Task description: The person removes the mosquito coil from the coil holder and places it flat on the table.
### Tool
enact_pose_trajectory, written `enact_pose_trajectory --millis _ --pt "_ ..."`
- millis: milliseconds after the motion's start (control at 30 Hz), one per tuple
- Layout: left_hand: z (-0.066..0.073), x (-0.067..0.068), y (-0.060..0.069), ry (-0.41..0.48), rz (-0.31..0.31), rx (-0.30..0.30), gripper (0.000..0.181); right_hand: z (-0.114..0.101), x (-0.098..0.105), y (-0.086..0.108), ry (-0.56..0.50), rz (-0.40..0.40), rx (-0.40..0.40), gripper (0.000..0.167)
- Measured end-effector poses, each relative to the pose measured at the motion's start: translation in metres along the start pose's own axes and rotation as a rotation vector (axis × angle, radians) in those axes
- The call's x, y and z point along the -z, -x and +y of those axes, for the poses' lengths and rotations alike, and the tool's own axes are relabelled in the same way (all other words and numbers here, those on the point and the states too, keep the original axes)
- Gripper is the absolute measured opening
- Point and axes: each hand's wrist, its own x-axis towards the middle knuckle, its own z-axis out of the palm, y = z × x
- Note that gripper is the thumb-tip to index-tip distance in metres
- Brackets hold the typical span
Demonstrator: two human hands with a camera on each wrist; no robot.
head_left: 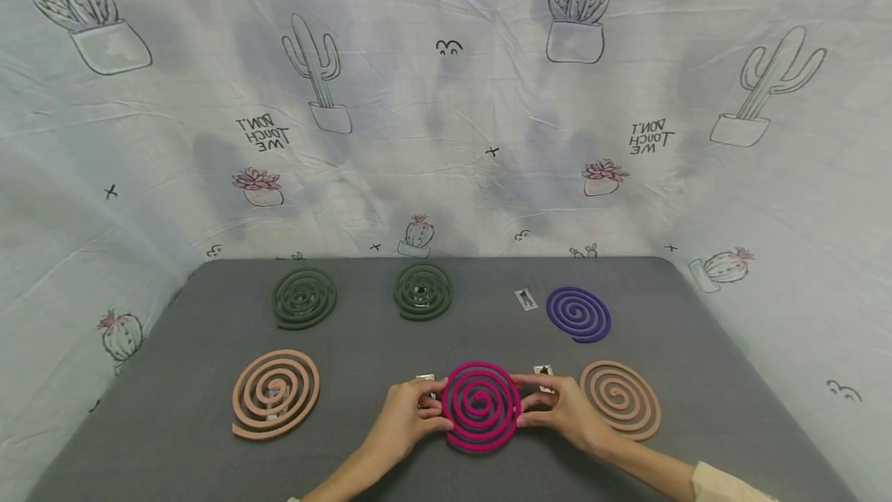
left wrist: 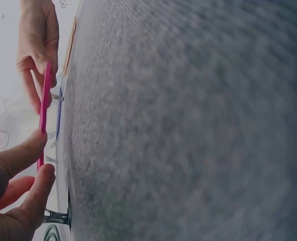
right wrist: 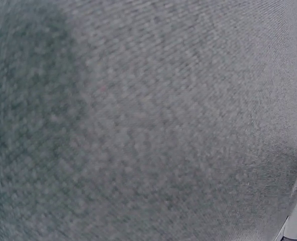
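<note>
Head cam first: dead centre at the near side there's a magenta spiral coil, and both hands are on it. Left hand pinches its left rim between thumb and fingers, right hand does the same on the right rim. Left wrist cam catches the coil edge-on, and it's clearly up off the grey table, roughly level with it. Right wrist cam is pretty much just blurry tabletop, so can't tell anything about the grip from that one. Just beyond the coil, two little metal stands poke out, one by the left fingers and one by the right. Out to the left is a tan coil with a bit of metal showing through its rings; off to the right is another tan coil, its near-left edge tucked behind the right wrist. Far row, left to right: a dark green coil, a second green one with metal showing at its middle, a lone metal stand, then a purple coil. Behind all that hangs a pale sheet printed with potted cacti and mirrored lettering. Oh, and there's a cream sleeve on the right arm.
</note>
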Motion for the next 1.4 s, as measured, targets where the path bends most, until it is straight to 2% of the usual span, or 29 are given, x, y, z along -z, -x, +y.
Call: enact_pose_trajectory --millis 100,167,233,333,433,533,600,667,733,833,867,900,1033,1067,1167,1300,1400 --pt "-0.004 -0.002 -0.001 -0.016 0.000 -0.011 0.055 0.000 0.000 0.000 0.003 0.003 -0.004 0.065" --pt "-0.014 -0.004 -0.003 -0.039 0.005 -0.053 0.055 -0.001 -0.001 0.000 0.001 0.004 -0.026 0.064" --pt "-0.029 -0.008 -0.006 -0.071 0.003 -0.076 0.057 -0.002 -0.001 -0.001 0.005 0.005 -0.053 0.064" --pt "-0.054 -0.013 -0.013 -0.127 -0.009 -0.078 0.059 -0.003 0.000 0.000 0.015 0.010 -0.093 0.064" --pt "-0.069 -0.016 -0.019 -0.163 -0.032 -0.049 0.060 -0.003 0.000 0.000 0.025 0.012 -0.120 0.063" --pt "-0.065 -0.015 -0.019 -0.191 -0.046 -0.068 0.060 -0.004 0.001 0.000 0.040 0.015 -0.133 0.062" --pt "-0.055 -0.012 -0.017 -0.210 -0.051 -0.098 0.059 -0.005 0.000 0.000 0.048 0.016 -0.139 0.062" --pt "-0.039 -0.009 -0.015 -0.203 -0.054 -0.104 0.057 -0.005 0.000 0.000 0.059 0.018 -0.148 0.061" --pt "-0.023 -0.005 -0.014 -0.192 -0.061 -0.097 0.056 -0.006 -0.001 -0.001 0.057 0.021 -0.158 0.061" --pt "-0.012 -0.003 -0.013 -0.169 -0.067 -0.043 0.055 -0.007 -0.002 -0.001 0.053 0.024 -0.172 0.061" --pt "-0.014 -0.004 -0.013 -0.174 -0.065 -0.034 0.055 -0.008 -0.002 -0.001 0.047 0.026 -0.176 0.062" --pt "-0.017 -0.005 -0.013 -0.192 -0.065 -0.050 0.055 -0.008 -0.002 -0.001 0.046 0.027 -0.179 0.062" --pt "-0.040 -0.011 -0.016 -0.221 -0.049 -0.049 0.058 -0.008 -0.002 -0.002 0.043 0.028 -0.188 0.061" --pt "-0.045 -0.012 -0.016 -0.236 -0.051 -0.068 0.058 -0.008 -0.001 -0.002 0.043 0.028 -0.189 0.061" --pt "-0.057 -0.014 -0.018 -0.232 -0.050 -0.062 0.060 -0.008 -0.001 -0.002 0.042 0.027 -0.192 0.061" --pt "-0.066 -0.015 -0.019 -0.226 -0.053 -0.050 0.062 -0.008 -0.001 -0.002 0.047 0.033 -0.197 0.062" --pt "-0.069 -0.017 -0.019 -0.232 -0.046 -0.068 0.061 -0.009 -0.002 -0.003 0.065 0.041 -0.205 0.061"
